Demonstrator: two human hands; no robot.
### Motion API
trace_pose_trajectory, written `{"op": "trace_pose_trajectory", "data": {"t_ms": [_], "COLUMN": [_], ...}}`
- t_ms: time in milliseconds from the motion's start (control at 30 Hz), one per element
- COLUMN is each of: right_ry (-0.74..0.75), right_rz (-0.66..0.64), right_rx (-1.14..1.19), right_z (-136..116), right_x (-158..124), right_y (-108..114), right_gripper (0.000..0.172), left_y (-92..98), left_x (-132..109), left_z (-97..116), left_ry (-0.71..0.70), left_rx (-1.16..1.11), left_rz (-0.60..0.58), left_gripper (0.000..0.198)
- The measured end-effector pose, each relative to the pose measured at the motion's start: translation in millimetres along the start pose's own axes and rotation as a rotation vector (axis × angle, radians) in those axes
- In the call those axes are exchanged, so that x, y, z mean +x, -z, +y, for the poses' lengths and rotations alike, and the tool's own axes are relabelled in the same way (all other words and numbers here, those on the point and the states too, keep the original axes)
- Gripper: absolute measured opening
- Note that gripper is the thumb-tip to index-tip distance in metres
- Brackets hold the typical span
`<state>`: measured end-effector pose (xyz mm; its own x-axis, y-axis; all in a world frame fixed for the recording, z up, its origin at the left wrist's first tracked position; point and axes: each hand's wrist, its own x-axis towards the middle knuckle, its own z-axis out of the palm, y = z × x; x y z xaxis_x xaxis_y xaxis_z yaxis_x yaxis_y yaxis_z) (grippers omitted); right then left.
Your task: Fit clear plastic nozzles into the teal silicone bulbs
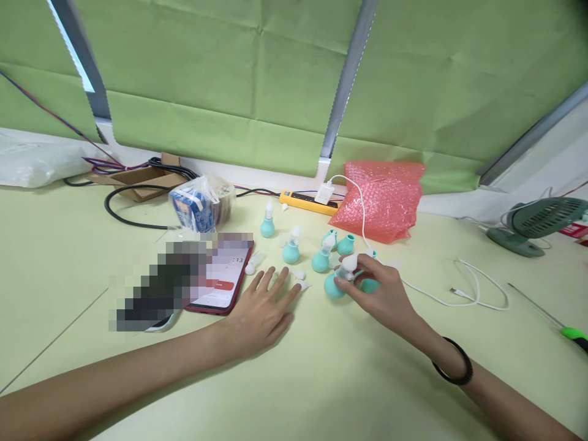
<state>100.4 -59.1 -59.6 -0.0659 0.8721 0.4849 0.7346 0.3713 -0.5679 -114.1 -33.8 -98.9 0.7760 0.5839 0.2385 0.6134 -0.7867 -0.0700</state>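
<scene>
My left hand (264, 309) lies on the table with its fingers spread, beside small white tips (301, 285) and a clear and white piece (252, 263). With thumb and fingers my right hand (379, 285) grips a teal bulb (334, 286) that has a clear, white-tipped top. Similar assembled bulbs stand upright behind: one at the back (267, 226), one in the middle (291, 251) and one nearer my right hand (320, 260). Teal bulbs without tops (346, 245) sit behind my right hand; another is partly hidden under it.
Two phones, one red-edged (225, 275), lie left of my left hand. Behind are a bagged blue pack (193, 205), a yellow power strip (307, 203) and a red bubble-wrap bag (386, 202). A white cable (441, 301), screwdriver (572, 334) and green fan (542, 220) are right.
</scene>
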Motion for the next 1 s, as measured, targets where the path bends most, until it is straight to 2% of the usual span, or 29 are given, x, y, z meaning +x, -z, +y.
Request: {"op": "trace_pose_trajectory", "data": {"t_ms": [133,267,433,600,833,1000], "right_ry": [-0.006,0.027,0.071,0.171,0.293,0.439], "right_rz": [-0.006,0.029,0.085,0.180,0.299,0.379], "right_rx": [-0.058,-0.079,-0.160,-0.211,-0.291,-0.284], "right_z": [6,6,2,0,-2,-8], "right_x": [-1,-1,-2,-5,-8,-12], "right_y": [-3,-2,-1,-2,-3,-4], "right_gripper": [0.014,0.018,0.023,0.028,0.026,0.031], "left_y": [0.1,5.0,10.3,3.3,1.3,6.7], "left_x": [0,5,12,12,10,13], "left_z": [0,-7,-25,-34,-34,-38], "left_ry": [-0.035,-0.052,0.080,0.169,0.119,0.048], "left_rx": [0.009,0.085,0.259,0.322,0.393,0.283], "left_rz": [-0.030,0.012,0.111,0.167,0.062,-0.039], "left_gripper": [0.041,0.035,0.032,0.030,0.035,0.039]}}
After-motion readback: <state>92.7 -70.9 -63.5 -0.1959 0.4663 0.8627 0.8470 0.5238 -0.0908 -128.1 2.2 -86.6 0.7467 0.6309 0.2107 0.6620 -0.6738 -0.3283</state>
